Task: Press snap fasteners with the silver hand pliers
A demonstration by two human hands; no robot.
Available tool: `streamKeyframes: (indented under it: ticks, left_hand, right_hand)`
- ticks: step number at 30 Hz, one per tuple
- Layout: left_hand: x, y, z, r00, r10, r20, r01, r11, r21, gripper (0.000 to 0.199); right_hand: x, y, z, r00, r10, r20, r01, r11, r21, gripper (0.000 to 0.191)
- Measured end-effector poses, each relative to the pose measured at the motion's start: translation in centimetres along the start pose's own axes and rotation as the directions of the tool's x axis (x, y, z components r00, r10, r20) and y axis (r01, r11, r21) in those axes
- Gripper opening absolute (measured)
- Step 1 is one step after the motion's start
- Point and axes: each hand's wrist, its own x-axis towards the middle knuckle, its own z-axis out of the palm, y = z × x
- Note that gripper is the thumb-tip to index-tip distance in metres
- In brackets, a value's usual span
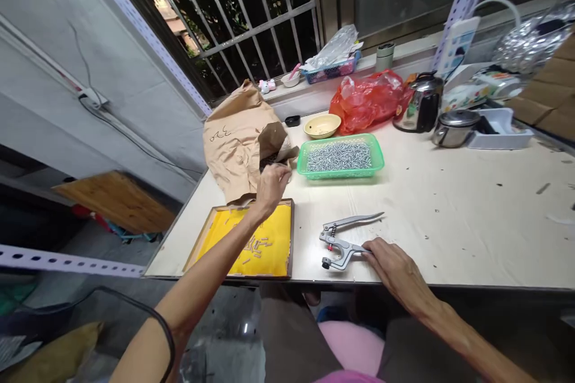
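Left hand [272, 188], grip narrow, its contents hidden, sits at the mouth of a brown paper bag [236, 143], above a yellow-lined tray [274, 239]. Right hand [395, 269], grip open, touches snap pliers [344, 245] at lower center of the tabletop [449, 221].

Steel snap pliers [340, 243] lying flat, handles parted; crumpled brown paper bag [233, 143], mouth open.

Colours on my bench, folks: bright yellow cloth [256, 245] at 11 o'clock, brown paper bag [236, 143] with dark scribbles just past it, lime-green basket [340, 155] at 12, red plastic bag [366, 102] toward 1, silver pliers [345, 245] with a tiny red bit at 12, and a cream bench top [467, 233] with dark specks at 2.
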Motion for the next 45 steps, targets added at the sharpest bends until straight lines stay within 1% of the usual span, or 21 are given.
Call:
streamKeyframes:
  ticks: [3,6,10,12,15,17,20,25,28,30,33,37,41,43,45]
  left_hand:
    - [-4.2,-2.3,1.3,0.987,0.001,0.162,-0.013,0.997,0.073,0.025]
    - [-6.3,-3.6,3.4,0.960,-0.013,0.281,-0.015,0.995,0.098,0.024]
    - [-6.6,-4.4,5.7,0.938,-0.072,0.338,0.032,0.992,0.124,0.027]
    - [-6.4,-4.8,6.4,0.935,-0.058,0.349,0.013,0.991,0.130,0.025]
    - [-6.2,-5.3,6.9,0.942,-0.006,0.334,-0.046,0.988,0.149,0.022]
    - [-6.1,-5.5,7.0,0.943,0.036,0.330,-0.089,0.985,0.146,0.021]
    - [-6.0,-5.5,6.9,0.933,0.093,0.346,-0.138,0.985,0.107,0.020]
    - [-5.8,-5.1,6.8,0.936,0.109,0.336,-0.159,0.979,0.124,0.020]
    - [-5.7,-5.1,6.8,0.935,0.128,0.330,-0.168,0.981,0.098,0.021]
    - [-5.8,-5.1,6.7,0.943,0.106,0.316,-0.138,0.987,0.081,0.020]
    - [-6.4,-5.1,6.5,0.951,0.044,0.305,-0.062,0.997,0.050,0.017]
    - [-7.2,-4.9,6.2,0.934,-0.015,0.356,0.005,1.000,0.030,0.021]
    - [-7.1,-4.6,5.9,0.917,-0.033,0.396,0.007,0.998,0.067,0.024]
    - [-7.0,-4.3,5.4,0.926,-0.035,0.376,0.012,0.998,0.062,0.024]
    - [-7.1,-3.3,4.6,0.947,-0.065,0.313,0.072,0.997,-0.009,0.021]
  right_hand:
    - [0.0,0.2,0.5,0.999,-0.033,0.006,0.033,0.999,-0.019,0.018]
    - [0.0,0.3,0.9,0.999,-0.039,0.012,0.039,0.999,-0.028,0.016]
    - [-0.1,0.4,1.2,0.999,-0.040,0.027,0.041,0.998,-0.038,0.017]
    - [-0.1,0.5,1.3,0.998,-0.047,0.039,0.049,0.998,-0.048,0.017]
    - [0.0,0.4,1.3,0.997,-0.056,0.058,0.060,0.996,-0.060,0.017]
    - [0.0,0.5,1.3,0.996,-0.056,0.072,0.060,0.996,-0.063,0.016]
    - [0.0,0.5,1.3,0.995,-0.057,0.082,0.062,0.996,-0.066,0.016]
    - [0.0,0.4,1.3,0.996,-0.067,0.067,0.072,0.994,-0.078,0.017]
    - [0.1,0.3,1.3,0.995,-0.065,0.069,0.071,0.993,-0.089,0.017]
    - [0.1,0.3,1.3,0.996,-0.062,0.067,0.068,0.992,-0.101,0.017]
    - [0.1,0.2,1.2,0.996,-0.059,0.067,0.067,0.991,-0.114,0.017]
    - [0.3,0.1,1.0,0.995,-0.072,0.073,0.081,0.989,-0.127,0.017]
    - [0.5,-0.1,0.7,0.995,-0.067,0.071,0.079,0.980,-0.185,0.016]
    - [0.7,-0.2,0.4,0.995,-0.049,0.086,0.067,0.973,-0.220,0.015]
    - [1.0,-0.3,0.0,0.993,-0.032,0.111,0.059,0.965,-0.255,0.015]
